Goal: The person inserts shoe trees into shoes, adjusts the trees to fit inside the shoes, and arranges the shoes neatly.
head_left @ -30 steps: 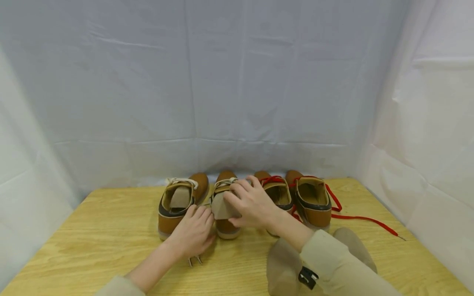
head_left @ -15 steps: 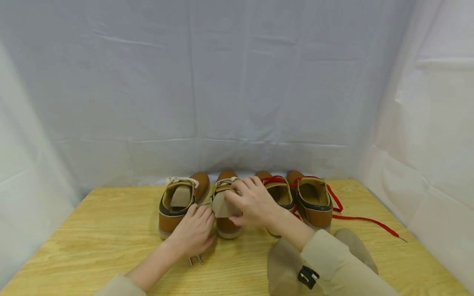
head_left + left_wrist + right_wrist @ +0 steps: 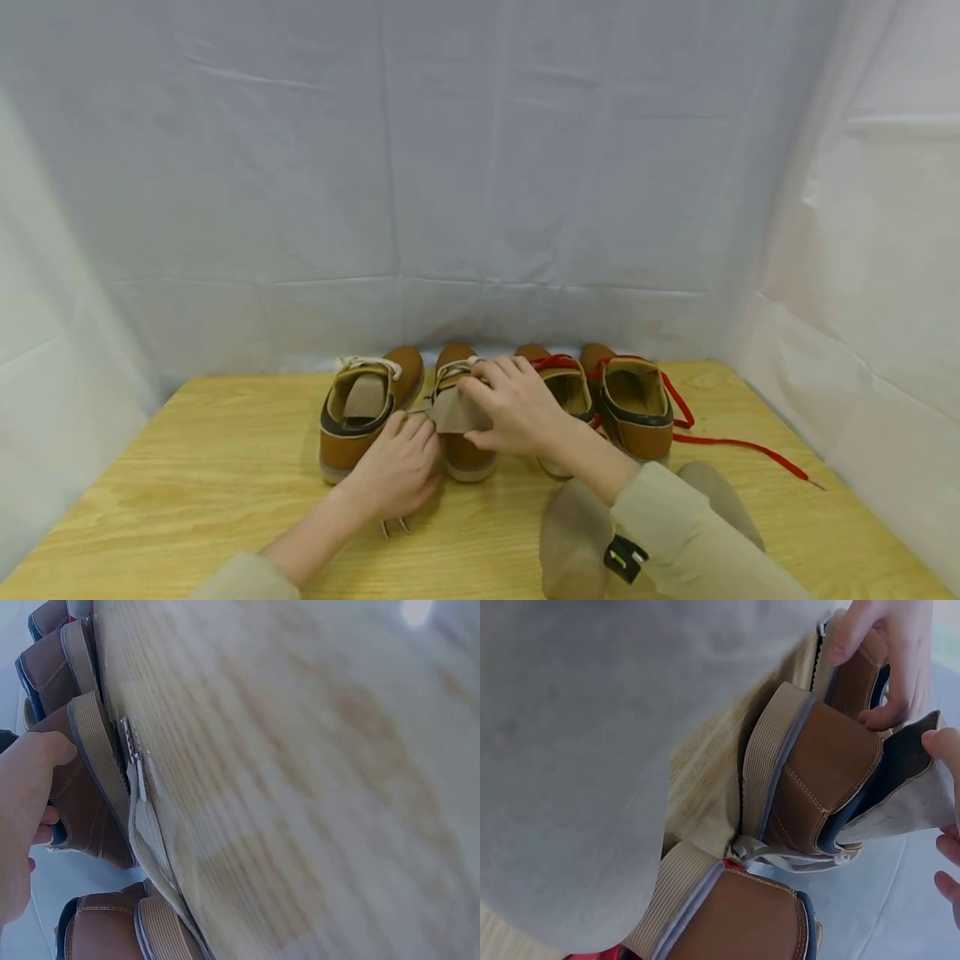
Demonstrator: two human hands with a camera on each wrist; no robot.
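Observation:
A brown leather shoe (image 3: 468,460) with cream laces and a ribbed sole stands second from the left. My right hand (image 3: 517,404) holds its beige tongue (image 3: 459,408) pulled back over the opening. In the right wrist view, the thumb lies at the upper corner of the tongue (image 3: 907,799). Against the left side of the same shoe is my left hand (image 3: 397,467), its thumb on the near side and its fingertips at the dark collar, as the left wrist view shows. A beige lace (image 3: 154,844) with metal tips lies on the table below that hand.
A matching shoe (image 3: 343,454) with cream laces stands at the left. To the right are two shoes (image 3: 637,435) with red laces, one loose red lace (image 3: 750,446) trailing across the wooden table (image 3: 225,467). Beige rounded shapes (image 3: 573,542) sit below my right forearm. White sheets hang around.
The tongue's lower edge has risen a little, and the shoe's heel has shifted slightly right. Both hands stay in nearly the same places.

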